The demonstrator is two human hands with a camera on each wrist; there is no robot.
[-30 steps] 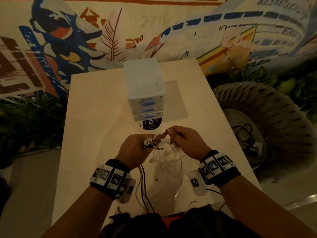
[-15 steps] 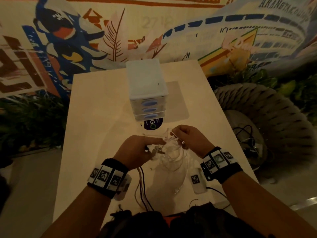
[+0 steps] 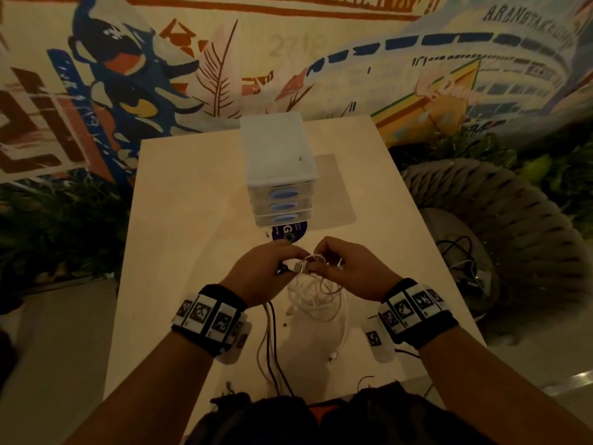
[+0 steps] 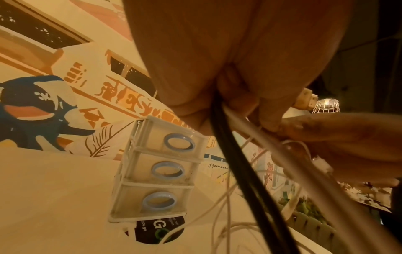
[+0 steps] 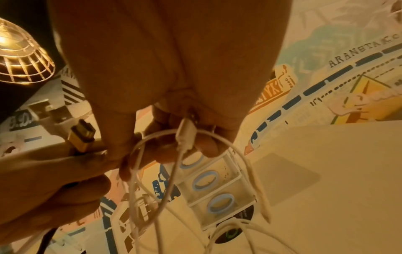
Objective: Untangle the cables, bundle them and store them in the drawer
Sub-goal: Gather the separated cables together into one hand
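Both hands raised over the table (image 3: 179,220), close together, just in front of the drawer unit (image 3: 279,175).

Left hand (image 3: 256,271): fingers curled, gripping the black cable (image 4: 237,171) plus a white cable (image 4: 304,173); both run down out of the fist toward the table edge. Gold plug (image 5: 81,137) sticking out past the left fingers, next to the right hand.

Right hand (image 3: 349,268): fingers curled, pinching a white plug (image 5: 185,135) at the fingertips; white cable loops (image 5: 195,171) hanging under it in a tangle. Exact number of white cables: cannot tell.

White loops (image 3: 317,300) hanging between the wrists, lower part lying on the table; one loose white plug end (image 3: 332,358) on the table near the body. Dark cables (image 3: 271,342) trailing from the left hand down the table toward the body.

Drawer unit: three stacked clear drawers with blue oval handles (image 4: 179,143), all closed, standing on the table beyond the hands. Round dark sticker (image 3: 288,232) on the table at its base.

Woven chair (image 3: 500,239) right of the table, more cables (image 3: 462,255) on its seat. Painted mural (image 3: 160,75) behind. Wire-cage lamp (image 5: 19,56) lit in the right wrist view.
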